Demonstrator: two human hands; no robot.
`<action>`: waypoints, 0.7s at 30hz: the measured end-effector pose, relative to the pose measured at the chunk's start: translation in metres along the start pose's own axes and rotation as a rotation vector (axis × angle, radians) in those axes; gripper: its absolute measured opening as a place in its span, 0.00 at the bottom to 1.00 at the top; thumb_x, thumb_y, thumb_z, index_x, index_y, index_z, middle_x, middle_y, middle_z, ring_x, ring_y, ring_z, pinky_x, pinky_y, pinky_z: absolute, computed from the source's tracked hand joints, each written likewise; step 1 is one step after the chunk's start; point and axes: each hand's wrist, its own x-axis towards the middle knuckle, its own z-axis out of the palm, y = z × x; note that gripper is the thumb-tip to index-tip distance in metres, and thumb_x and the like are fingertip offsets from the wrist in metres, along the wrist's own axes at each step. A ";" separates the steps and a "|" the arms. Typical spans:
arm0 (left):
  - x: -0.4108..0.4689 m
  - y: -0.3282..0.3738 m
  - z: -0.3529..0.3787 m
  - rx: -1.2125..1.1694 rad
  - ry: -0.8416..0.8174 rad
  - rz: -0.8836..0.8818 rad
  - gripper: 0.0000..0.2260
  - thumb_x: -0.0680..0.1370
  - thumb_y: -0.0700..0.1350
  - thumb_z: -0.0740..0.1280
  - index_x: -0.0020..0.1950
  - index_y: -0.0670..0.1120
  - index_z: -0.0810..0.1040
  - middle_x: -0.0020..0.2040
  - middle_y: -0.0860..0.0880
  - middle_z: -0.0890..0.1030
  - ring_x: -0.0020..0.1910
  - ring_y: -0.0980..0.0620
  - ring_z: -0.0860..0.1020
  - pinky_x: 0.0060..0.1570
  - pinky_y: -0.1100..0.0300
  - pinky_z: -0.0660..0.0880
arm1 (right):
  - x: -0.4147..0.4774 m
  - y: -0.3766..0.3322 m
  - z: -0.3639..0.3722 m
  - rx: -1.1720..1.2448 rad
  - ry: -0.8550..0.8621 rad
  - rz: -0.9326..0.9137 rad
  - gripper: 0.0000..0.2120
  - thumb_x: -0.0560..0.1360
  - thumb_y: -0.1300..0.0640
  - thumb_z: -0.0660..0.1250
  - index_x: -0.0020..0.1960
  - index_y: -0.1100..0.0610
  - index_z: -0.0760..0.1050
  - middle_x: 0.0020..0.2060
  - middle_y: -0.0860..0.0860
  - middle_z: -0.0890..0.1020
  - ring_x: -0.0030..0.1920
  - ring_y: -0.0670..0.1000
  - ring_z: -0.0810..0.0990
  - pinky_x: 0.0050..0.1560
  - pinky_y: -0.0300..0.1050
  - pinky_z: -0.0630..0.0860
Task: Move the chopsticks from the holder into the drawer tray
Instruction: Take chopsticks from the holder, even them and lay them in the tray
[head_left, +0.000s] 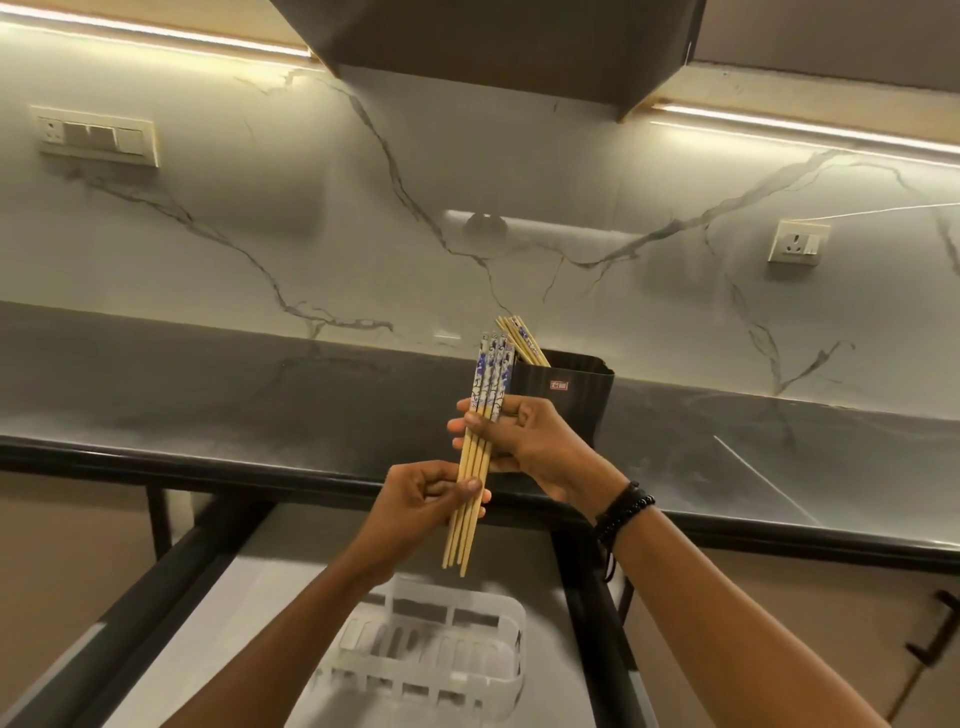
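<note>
Far to the left of both hands, a switch plate (96, 136) is set in the marble wall above the dark table (208, 400). Below the hands and to their left, the open drawer (249, 597) reaches toward the person, its pale floor framed by dark rails.

The left hand (415, 501) has its fingers curled round the lower part of a bundle of chopsticks (474, 457), with the thumb laid across the front. The bundle stands almost upright. Its plain wooden tips point down past the left hand and its blue-patterned ends rise above the right hand. Straight below the tips, a white slotted tray (415, 680) lies in the drawer, well apart from the bundle.

The right hand (524, 439) grips the same bundle higher up, just under the patterned ends, with its fingers wrapped round from behind. It wears a dark bead bracelet (623, 512) at the wrist.

Just behind the right hand, the black holder (571, 400) stands on the table. More chopsticks (522, 340) lean out of its left corner, close to the top of the held bundle.

Far to the right of the hands, a socket (797, 243) sits on the wall.
</note>
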 end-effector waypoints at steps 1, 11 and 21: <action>0.000 0.000 0.000 -0.016 0.005 -0.013 0.10 0.76 0.45 0.69 0.54 0.41 0.82 0.46 0.43 0.86 0.46 0.46 0.85 0.43 0.60 0.81 | 0.002 0.000 -0.001 -0.003 -0.006 0.003 0.11 0.77 0.59 0.67 0.59 0.58 0.77 0.52 0.57 0.85 0.53 0.55 0.85 0.51 0.48 0.83; 0.009 -0.015 -0.012 0.061 0.274 -0.098 0.06 0.77 0.42 0.69 0.51 0.42 0.82 0.40 0.45 0.86 0.42 0.47 0.85 0.40 0.58 0.82 | 0.043 -0.038 -0.061 0.273 0.544 -0.187 0.10 0.78 0.63 0.67 0.58 0.65 0.76 0.49 0.59 0.82 0.45 0.52 0.81 0.46 0.44 0.82; 0.014 -0.025 -0.008 0.096 0.230 -0.137 0.04 0.76 0.42 0.70 0.50 0.45 0.82 0.39 0.47 0.86 0.39 0.50 0.85 0.36 0.63 0.81 | 0.108 -0.035 -0.135 0.196 1.130 -0.181 0.06 0.80 0.59 0.64 0.44 0.55 0.73 0.47 0.55 0.80 0.49 0.52 0.81 0.55 0.46 0.80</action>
